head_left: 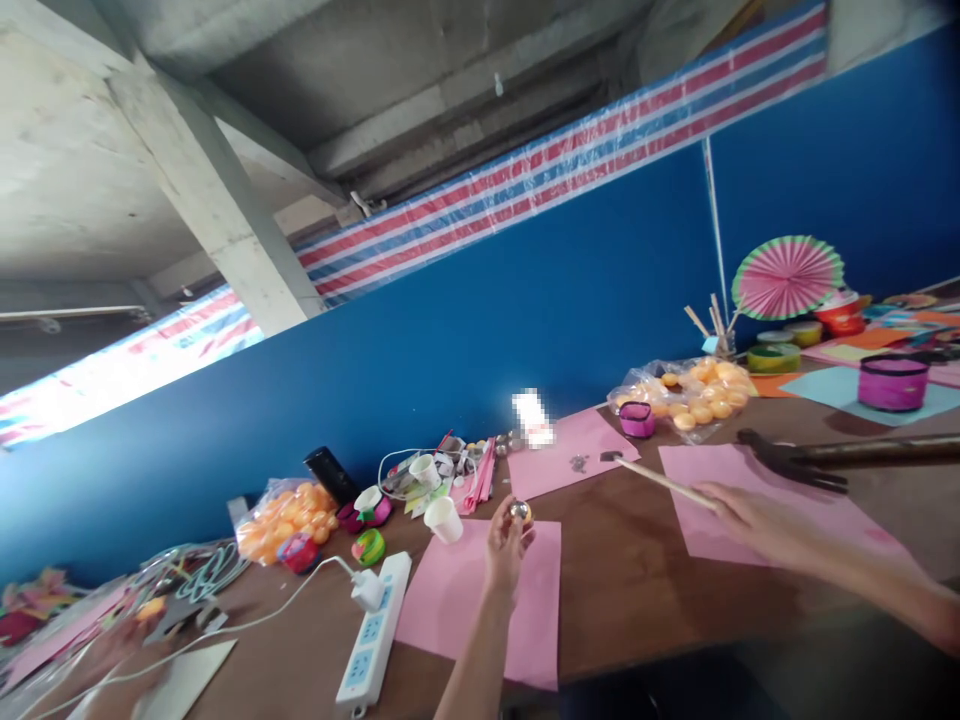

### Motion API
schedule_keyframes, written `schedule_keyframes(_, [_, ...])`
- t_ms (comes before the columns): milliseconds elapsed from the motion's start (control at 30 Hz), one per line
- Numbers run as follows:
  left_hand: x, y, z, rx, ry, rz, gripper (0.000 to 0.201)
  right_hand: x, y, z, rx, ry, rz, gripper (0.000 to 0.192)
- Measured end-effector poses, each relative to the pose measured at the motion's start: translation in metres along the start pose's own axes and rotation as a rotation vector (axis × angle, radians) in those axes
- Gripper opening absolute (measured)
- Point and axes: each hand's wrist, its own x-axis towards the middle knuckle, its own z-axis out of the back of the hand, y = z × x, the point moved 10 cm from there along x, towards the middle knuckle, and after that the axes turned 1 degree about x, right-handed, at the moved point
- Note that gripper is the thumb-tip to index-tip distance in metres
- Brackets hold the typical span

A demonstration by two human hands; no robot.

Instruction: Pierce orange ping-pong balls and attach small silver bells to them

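Observation:
My left hand [508, 545] is raised over a pink paper sheet [439, 620], its fingers closed round a small ball [520, 512] with a shiny silver face and an orange side. In my right hand [739, 515] is a thin light wooden stick [667, 482] with a small dark head; whether that is a brush or a small hammer I cannot make out. The dark head hovers at the edge of a second pink sheet [540, 475], close to a little heap of small metal pieces [579, 463]. A claw hammer [810, 460] lies beyond my right hand.
A white power strip [375, 630] and its cable lie left of my left hand, near a white paper cup [444, 520]. Bags of orange balls [289, 525] [709, 395] stand along the blue partition [480, 340]. Another person's hands [112, 650] work at lower left.

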Motion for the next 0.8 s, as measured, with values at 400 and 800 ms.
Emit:
schedule_keyframes(400, [-0.009,0.018,-0.028,0.028,-0.039,-0.021,0.046,-0.052,0.11,-0.04,0.188,0.274,0.236,0.038])
schedule_keyframes(800, [-0.005,0.007,-0.03,0.172,-0.028,-0.092,0.046,-0.05,0.125,-0.034,0.128,0.243,0.266,0.038])
